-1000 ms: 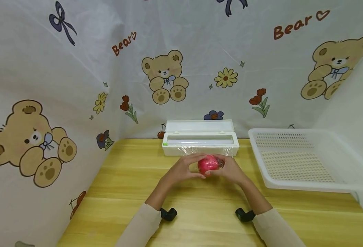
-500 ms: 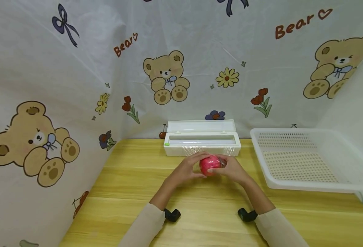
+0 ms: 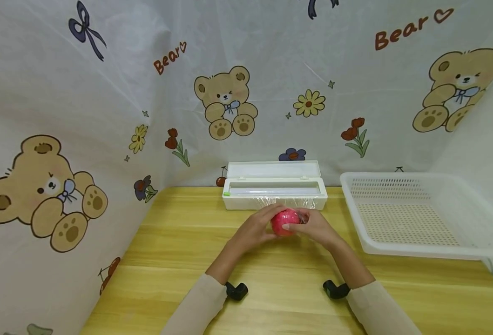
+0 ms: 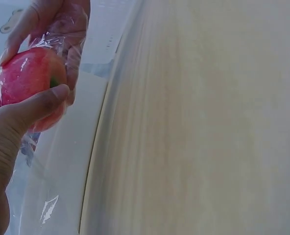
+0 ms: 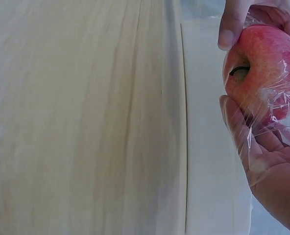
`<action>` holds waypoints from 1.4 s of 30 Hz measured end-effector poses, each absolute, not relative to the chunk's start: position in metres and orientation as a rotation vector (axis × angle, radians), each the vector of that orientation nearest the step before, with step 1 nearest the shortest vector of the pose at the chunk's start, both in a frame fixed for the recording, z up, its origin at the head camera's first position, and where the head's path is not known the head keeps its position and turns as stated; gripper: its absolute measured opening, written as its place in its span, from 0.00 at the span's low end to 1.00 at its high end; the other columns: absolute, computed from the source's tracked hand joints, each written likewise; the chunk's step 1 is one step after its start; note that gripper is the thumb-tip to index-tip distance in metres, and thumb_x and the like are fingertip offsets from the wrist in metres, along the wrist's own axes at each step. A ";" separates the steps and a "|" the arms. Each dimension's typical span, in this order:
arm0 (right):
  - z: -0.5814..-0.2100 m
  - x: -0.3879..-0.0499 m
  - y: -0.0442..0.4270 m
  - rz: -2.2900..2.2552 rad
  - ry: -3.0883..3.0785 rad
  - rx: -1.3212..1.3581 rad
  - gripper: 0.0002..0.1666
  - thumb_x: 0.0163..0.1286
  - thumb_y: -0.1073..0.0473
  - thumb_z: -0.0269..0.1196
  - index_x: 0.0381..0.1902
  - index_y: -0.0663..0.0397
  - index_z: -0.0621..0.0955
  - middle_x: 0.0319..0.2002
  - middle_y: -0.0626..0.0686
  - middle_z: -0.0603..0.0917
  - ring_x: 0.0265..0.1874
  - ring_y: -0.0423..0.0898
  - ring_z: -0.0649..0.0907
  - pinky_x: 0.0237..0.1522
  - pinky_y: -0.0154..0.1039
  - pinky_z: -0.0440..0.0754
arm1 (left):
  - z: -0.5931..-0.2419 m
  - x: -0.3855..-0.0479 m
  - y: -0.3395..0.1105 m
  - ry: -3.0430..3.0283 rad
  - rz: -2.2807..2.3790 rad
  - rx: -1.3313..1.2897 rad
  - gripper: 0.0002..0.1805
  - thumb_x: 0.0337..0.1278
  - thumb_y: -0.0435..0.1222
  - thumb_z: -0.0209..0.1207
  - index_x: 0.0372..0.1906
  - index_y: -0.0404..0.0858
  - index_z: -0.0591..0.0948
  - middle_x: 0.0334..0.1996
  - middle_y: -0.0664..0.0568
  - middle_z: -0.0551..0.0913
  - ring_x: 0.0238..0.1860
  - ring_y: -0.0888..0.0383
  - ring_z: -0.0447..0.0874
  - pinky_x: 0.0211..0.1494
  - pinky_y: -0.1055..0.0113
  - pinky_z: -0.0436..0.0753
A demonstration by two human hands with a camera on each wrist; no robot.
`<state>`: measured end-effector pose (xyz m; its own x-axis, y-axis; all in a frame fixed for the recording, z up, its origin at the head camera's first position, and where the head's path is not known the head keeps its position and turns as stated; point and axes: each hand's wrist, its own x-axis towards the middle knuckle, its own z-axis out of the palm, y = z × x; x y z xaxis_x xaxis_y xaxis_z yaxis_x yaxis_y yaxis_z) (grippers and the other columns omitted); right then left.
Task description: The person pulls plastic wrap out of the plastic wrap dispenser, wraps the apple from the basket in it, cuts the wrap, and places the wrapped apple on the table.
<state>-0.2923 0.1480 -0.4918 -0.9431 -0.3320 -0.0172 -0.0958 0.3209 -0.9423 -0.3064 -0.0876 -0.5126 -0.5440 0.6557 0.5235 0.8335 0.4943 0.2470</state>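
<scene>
A red apple (image 3: pixel 285 222), partly covered in clear cling film (image 5: pixel 277 105), is held between both hands just in front of a white cling film dispenser (image 3: pixel 274 203). My left hand (image 3: pixel 254 229) grips the apple from the left, with its thumb (image 4: pixel 42 104) near the stem hollow. From the other side my right hand (image 3: pixel 319 228) holds the apple, and its thumb lies across the front. Crinkled film bunches by the right palm (image 5: pixel 267 161). The dispenser's lid (image 3: pixel 273 169) stands raised, a roll shows inside, and film stretches down its front.
On the right stands a white perforated plastic basket (image 3: pixel 409 249). A white cloth printed with bears (image 3: pixel 229 104) rises behind and to the left of the wooden table (image 3: pixel 179 260).
My right thumb has slid up over the front of the apple. The left hand has shifted slightly right. Both hands keep hold of the apple.
</scene>
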 end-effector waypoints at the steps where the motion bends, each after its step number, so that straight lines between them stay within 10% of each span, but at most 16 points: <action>1: -0.491 -0.293 0.148 -1.677 2.368 -0.394 0.41 0.61 0.47 0.76 0.66 0.62 0.76 0.57 0.59 0.84 0.53 0.53 0.83 0.54 0.43 0.85 | -0.512 -0.307 -0.088 -2.367 -0.676 -1.240 0.48 0.47 0.39 0.79 0.74 0.42 0.68 0.70 0.46 0.73 0.73 0.53 0.68 0.72 0.64 0.69; 42: -0.477 -0.281 0.134 -1.498 2.799 -0.509 0.34 0.57 0.48 0.78 0.55 0.64 0.84 0.49 0.60 0.88 0.46 0.56 0.86 0.44 0.47 0.89 | -0.512 -0.309 -0.093 -2.457 -0.717 -1.169 0.46 0.43 0.37 0.81 0.70 0.39 0.72 0.68 0.47 0.75 0.70 0.53 0.73 0.71 0.67 0.71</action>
<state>-0.2812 0.1344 -0.4768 -0.9471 -0.2412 0.2115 -0.3098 0.5161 -0.7985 -0.3086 -0.0928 -0.5124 -0.6107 0.6239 0.4876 0.7883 0.5377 0.2993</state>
